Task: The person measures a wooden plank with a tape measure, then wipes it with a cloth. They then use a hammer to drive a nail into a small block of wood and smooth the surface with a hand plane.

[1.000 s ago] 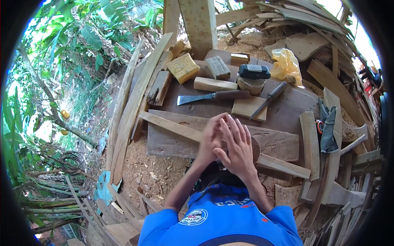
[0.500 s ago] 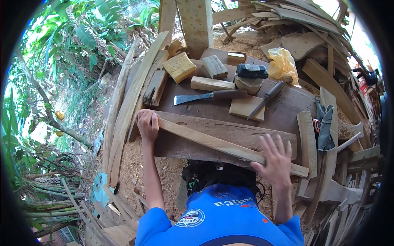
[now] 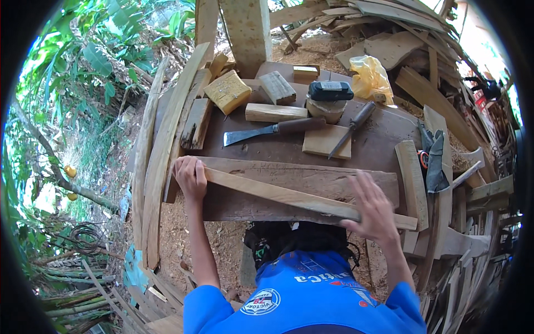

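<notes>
A long narrow wooden strip (image 3: 283, 193) lies slantwise across a wider, weathered plank (image 3: 311, 177) at the near side of the worktable. Its far left end is in my left hand (image 3: 190, 177), fingers wrapped round it. Over the strip's right part rests my right hand (image 3: 372, 209), fingers stretched out and thumb apart, palm against the wood. Beyond the plank lie a broad-bladed knife (image 3: 250, 134) with a dark handle and a chisel-like tool (image 3: 352, 129), which leans over a small flat wooden block (image 3: 325, 142).
Several wood blocks (image 3: 227, 92), a black case (image 3: 330, 91) on a round tub, and a yellow plastic bag (image 3: 371, 79) occupy the table's far side. Long boards (image 3: 172, 128) line the left edge. A curved wooden piece (image 3: 412, 183) and dark cloth (image 3: 437, 167) sit at right.
The whole view has shifted slightly. My left hand still grips the strip's end, and my right hand stays spread over the strip with its fingers a little closer together.
</notes>
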A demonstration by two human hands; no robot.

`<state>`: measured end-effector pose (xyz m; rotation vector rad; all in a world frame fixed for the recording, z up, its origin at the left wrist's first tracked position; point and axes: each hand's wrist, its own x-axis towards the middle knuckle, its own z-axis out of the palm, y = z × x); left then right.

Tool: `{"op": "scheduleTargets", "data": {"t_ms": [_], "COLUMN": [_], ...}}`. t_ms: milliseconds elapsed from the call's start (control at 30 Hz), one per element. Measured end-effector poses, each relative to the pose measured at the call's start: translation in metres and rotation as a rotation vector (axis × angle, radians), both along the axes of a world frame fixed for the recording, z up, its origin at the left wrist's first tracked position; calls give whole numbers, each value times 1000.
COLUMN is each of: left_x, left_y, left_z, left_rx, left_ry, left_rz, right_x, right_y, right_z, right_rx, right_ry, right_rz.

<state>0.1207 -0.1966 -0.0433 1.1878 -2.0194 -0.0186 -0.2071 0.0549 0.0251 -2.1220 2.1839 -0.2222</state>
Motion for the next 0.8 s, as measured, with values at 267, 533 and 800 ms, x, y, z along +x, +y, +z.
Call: {"op": "scheduleTargets", "data": {"t_ms": [267, 533, 800], "left_x": [-6, -3, 1], "left_y": [-4, -8, -2], "left_z": [1, -1, -2], "left_rx": [-25, -58, 13], "left_ry": [-22, -33, -19], "left_rz": [1, -13, 5], "right_x": [122, 87, -71], "right_y": [-146, -103, 89], "right_z": [-29, -22, -3], "right_rx": [-143, -184, -87], "right_ry": [-155, -215, 74], "right_rz": [418, 372, -70]}}
